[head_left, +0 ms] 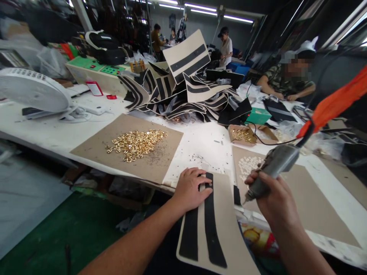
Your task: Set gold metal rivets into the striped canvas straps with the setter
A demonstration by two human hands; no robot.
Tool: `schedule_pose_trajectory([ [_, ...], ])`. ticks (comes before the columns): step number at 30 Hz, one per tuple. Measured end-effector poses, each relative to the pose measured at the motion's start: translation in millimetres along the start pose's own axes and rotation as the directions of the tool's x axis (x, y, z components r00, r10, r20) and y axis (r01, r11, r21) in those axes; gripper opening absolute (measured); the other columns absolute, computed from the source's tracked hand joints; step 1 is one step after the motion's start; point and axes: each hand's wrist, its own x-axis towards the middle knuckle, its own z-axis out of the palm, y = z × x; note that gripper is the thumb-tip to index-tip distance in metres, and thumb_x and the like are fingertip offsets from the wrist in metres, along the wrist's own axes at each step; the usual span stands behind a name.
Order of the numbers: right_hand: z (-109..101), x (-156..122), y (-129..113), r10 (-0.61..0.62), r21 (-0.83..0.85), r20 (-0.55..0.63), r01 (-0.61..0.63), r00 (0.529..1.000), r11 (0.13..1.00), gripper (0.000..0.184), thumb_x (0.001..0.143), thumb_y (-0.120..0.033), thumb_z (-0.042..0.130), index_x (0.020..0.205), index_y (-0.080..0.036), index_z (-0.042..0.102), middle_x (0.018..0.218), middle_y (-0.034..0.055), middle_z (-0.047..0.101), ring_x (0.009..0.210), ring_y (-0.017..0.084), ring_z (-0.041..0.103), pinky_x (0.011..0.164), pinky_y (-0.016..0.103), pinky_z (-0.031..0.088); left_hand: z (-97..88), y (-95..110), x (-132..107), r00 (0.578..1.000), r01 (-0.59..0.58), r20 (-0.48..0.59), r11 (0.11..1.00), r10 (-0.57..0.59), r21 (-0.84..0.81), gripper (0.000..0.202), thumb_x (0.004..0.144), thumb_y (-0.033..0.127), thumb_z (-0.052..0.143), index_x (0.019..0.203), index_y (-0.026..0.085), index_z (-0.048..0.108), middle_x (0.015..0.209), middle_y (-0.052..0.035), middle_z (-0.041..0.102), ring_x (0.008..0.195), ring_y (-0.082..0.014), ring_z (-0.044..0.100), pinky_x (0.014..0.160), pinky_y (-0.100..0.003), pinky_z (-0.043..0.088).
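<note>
My left hand (190, 191) holds down a beige panel (226, 214) with black strips, its fingers bent and the thumb and fingertips on one strip (211, 225). Small dark dots show along that strip. The panel's far end lies at the table edge, and its near end slopes down toward me. In my right hand (275, 191), fingers wrapped round it, is a grey power screwdriver (275, 164). Its thin tip points down and left, to the right of the panel and apart from it. An orange-wrapped cable (335, 101) runs up from its rear.
Gold metal fittings (137, 143) lie heaped on a brown board (94, 147). Small white pieces (248, 166) sit on another board (304, 198). Behind are stacked striped panels (200, 93), a fan (34, 89) and a box of gold parts (242, 135). A co-worker (289, 80) sits at right.
</note>
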Motion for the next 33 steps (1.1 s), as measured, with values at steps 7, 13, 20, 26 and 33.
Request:
schedule_pose_trajectory([
  [7,81.8,21.8,23.2,-0.169,0.046,0.108,0.165,0.980,0.985,0.035,0.085,-0.040,0.081,0.075,-0.020,0.055,0.058,-0.0053,0.049,0.049,0.011,0.046,0.048,0.025,0.041,-0.4,-0.3,1.2,1.000,0.010,0.012,1.000,-0.011,0.010,0.026,0.081,0.043,0.080,0.106,0.038,0.077,0.135,0.0037,0.067,0.131,-0.0276,0.053,0.117,-0.050,0.036],
  [13,88.8,29.6,47.3,-0.112,-0.017,0.151,0.115,0.982,0.993,0.033,0.085,-0.041,0.081,0.077,-0.020,0.056,0.054,-0.0056,0.050,0.045,0.011,0.046,0.045,0.024,0.040,-3.2,0.5,1.3,0.999,0.012,0.050,1.000,-0.013,0.011,0.029,0.084,0.046,0.077,0.112,0.041,0.075,0.138,0.0047,0.065,0.134,-0.0280,0.050,0.119,-0.052,0.033],
  [20,86.5,29.8,55.0,-0.095,-0.099,0.171,0.113,0.981,0.989,0.038,0.086,-0.043,0.078,0.070,-0.021,0.053,0.052,-0.0052,0.050,0.043,0.012,0.046,0.043,0.024,0.041,-2.7,0.2,2.5,0.998,0.016,0.067,1.000,-0.017,0.011,0.030,0.084,0.046,0.077,0.114,0.041,0.075,0.138,0.0043,0.064,0.135,-0.0287,0.049,0.119,-0.052,0.032],
  [26,85.6,28.6,53.7,-0.080,-0.143,0.239,0.116,0.968,0.983,0.039,0.087,-0.043,0.076,0.066,-0.021,0.052,0.052,-0.0040,0.050,0.044,0.012,0.046,0.043,0.025,0.041,-1.7,-0.8,2.4,0.998,0.017,0.065,1.000,-0.018,0.014,0.028,0.084,0.047,0.077,0.112,0.041,0.075,0.139,0.0055,0.064,0.136,-0.0282,0.049,0.119,-0.051,0.032],
  [33,83.0,31.7,55.0,-0.077,-0.171,0.368,0.149,0.927,0.974,0.034,0.084,-0.043,0.074,0.067,-0.022,0.053,0.052,-0.0039,0.051,0.045,0.013,0.046,0.043,0.027,0.041,-3.2,0.1,3.3,0.996,0.031,0.081,1.000,-0.031,0.003,0.028,0.084,0.048,0.077,0.111,0.039,0.075,0.139,0.0050,0.064,0.136,-0.0297,0.049,0.120,-0.053,0.032],
])
